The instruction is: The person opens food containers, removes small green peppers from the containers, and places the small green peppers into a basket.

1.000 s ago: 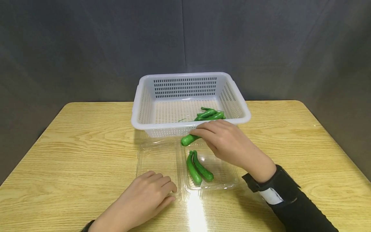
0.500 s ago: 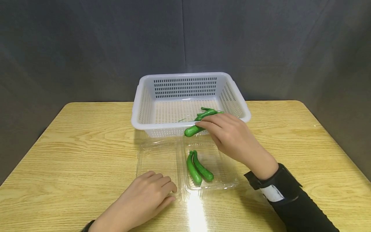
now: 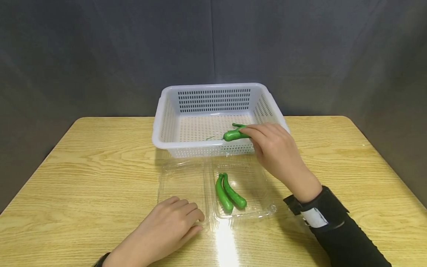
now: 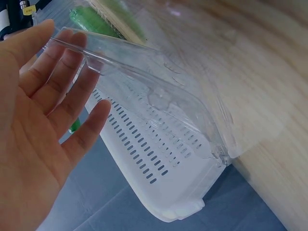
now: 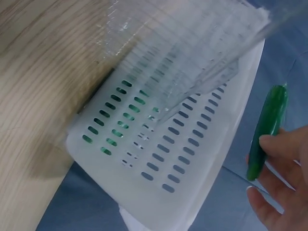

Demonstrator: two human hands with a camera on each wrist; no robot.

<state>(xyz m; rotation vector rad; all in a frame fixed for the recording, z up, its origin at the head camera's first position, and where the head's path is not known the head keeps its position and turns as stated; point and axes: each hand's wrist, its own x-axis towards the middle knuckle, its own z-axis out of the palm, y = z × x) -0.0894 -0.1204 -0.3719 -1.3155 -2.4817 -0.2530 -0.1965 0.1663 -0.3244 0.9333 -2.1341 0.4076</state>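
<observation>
My right hand [image 3: 277,144] pinches a small green cucumber [image 3: 233,135] between thumb and fingers, over the near rim of the white plastic basket [image 3: 160,126]. The right wrist view shows this cucumber [image 5: 268,125] with its far end sticking out past the thumb. Below, an unfolded clear plastic clamshell box [image 3: 253,193] lies on the table. Two cucumbers [image 3: 230,194] rest side by side in its right half. At the front edge of the left half, my left hand [image 3: 173,222] holds the clear plastic wall, thumb outside and fingertips [image 4: 77,41] behind it.
The basket stands at the back of the wooden table [image 3: 83,178], directly behind the box. More green vegetables lie in its right part, mostly hidden by my right hand. A dark grey curtain [image 3: 133,55] hangs behind the table.
My right hand has moved back and to the right with the cucumber, from above the clamshell box to the basket's near rim. The left hand and the two cucumbers have stayed in place.
</observation>
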